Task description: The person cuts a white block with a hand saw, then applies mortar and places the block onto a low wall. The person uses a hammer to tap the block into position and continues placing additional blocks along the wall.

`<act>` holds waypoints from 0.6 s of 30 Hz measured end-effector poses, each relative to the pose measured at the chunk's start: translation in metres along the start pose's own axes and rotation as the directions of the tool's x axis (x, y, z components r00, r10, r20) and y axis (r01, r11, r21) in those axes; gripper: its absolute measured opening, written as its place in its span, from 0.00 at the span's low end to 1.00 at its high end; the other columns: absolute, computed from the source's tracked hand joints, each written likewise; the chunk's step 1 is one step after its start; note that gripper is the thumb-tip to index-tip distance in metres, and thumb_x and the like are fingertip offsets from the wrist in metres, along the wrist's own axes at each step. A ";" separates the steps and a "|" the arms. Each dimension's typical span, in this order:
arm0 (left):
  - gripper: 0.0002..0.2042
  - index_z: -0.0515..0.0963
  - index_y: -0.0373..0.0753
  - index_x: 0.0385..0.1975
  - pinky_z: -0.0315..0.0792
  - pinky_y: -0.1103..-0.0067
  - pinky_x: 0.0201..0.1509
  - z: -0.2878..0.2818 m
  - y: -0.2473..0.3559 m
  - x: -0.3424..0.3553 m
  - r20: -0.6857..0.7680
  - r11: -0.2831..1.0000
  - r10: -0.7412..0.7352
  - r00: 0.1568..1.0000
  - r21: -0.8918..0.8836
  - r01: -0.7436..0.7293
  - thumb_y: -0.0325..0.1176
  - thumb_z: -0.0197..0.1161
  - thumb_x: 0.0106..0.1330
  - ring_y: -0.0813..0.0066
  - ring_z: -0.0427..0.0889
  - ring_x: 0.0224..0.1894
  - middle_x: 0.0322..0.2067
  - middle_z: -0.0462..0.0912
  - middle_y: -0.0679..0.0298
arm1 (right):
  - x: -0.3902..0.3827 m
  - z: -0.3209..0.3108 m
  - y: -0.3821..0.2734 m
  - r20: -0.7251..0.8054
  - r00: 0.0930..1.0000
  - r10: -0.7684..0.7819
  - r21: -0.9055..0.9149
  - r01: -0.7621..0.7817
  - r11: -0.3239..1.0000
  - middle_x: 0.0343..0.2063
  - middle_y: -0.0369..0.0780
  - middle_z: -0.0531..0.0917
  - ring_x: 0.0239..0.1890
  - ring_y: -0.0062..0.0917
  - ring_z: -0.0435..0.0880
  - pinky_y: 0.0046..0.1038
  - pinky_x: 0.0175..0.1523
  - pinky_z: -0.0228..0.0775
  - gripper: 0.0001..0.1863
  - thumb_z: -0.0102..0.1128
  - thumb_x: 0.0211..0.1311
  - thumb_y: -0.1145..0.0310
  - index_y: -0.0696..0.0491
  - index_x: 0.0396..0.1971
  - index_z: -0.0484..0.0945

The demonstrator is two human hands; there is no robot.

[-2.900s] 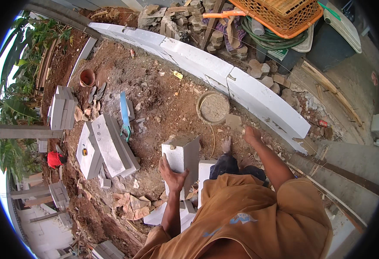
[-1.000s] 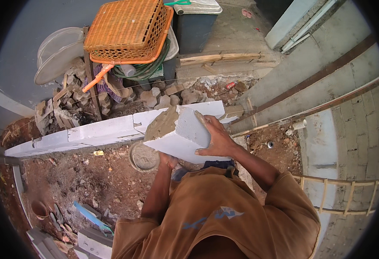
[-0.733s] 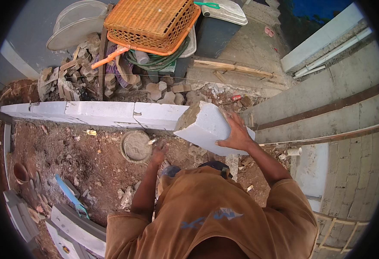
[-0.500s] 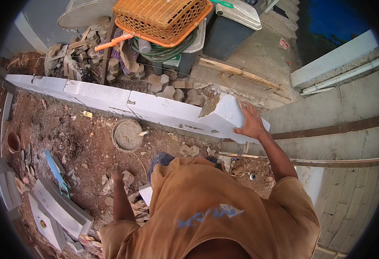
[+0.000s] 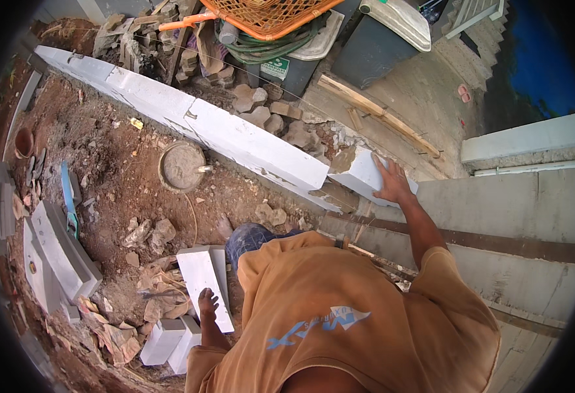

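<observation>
At the far left, a stack of white blocks (image 5: 61, 252) is seen lying on the red-brown soil, with a blue-handled tool (image 5: 69, 200) beside it and a small clay pot (image 5: 23, 141) further up. A round pan of grey mortar (image 5: 182, 166) is set on the ground near the middle, a trowel handle resting on its rim. Behind it, a low course of white blocks (image 5: 189, 121) is laid diagonally from upper left toward the centre, and rubble stones (image 5: 261, 111) are piled just beyond it (an orange basket (image 5: 268, 12) is perched above them). Loose white blocks (image 5: 169, 340) lie among torn paper scraps at the lower left.

The left hand (image 5: 207, 304) is stretched down and pressed on an upright white block (image 5: 202, 288); its fingers appear spread flat on the block's face rather than curled round it, though this is partly hidden by the orange shirt. Nothing is gripped by it.

To the right, a white block (image 5: 366, 178) is set at the end of the course, with grey mortar on its left end, almost touching the last laid block. The right hand (image 5: 392, 183) is laid on its top face, arm extended and nearly straight, palm down, fingers splayed wide and flat. A grey concrete ledge (image 5: 497, 209) runs under and beyond the arm.
</observation>
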State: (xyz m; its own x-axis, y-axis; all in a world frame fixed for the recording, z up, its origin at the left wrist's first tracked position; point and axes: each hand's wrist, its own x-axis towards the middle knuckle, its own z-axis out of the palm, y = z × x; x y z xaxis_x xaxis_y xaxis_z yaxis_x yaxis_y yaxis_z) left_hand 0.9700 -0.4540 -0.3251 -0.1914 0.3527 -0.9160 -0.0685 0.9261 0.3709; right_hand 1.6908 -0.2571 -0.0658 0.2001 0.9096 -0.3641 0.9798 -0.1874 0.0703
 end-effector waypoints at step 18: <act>0.25 0.67 0.38 0.67 0.65 0.83 0.31 0.006 0.085 -0.023 -0.174 0.945 0.283 0.943 -0.117 -0.305 0.40 0.60 0.74 0.82 0.75 0.34 0.35 0.77 0.72 | 0.000 0.064 -0.009 0.060 0.994 -0.087 0.070 0.082 0.994 0.69 0.57 0.56 0.70 0.57 0.56 0.50 0.75 0.51 0.71 0.81 0.36 0.53 0.39 0.78 0.38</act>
State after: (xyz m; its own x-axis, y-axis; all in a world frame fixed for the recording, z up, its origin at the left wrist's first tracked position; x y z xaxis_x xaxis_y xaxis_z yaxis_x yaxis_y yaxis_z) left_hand 0.9743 -0.3823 -0.2737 -0.3705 0.5714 -0.7322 -0.1214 0.7518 0.6481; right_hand 1.6821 -0.2788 -0.1255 0.1138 0.8985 -0.4239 0.9902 -0.1373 -0.0251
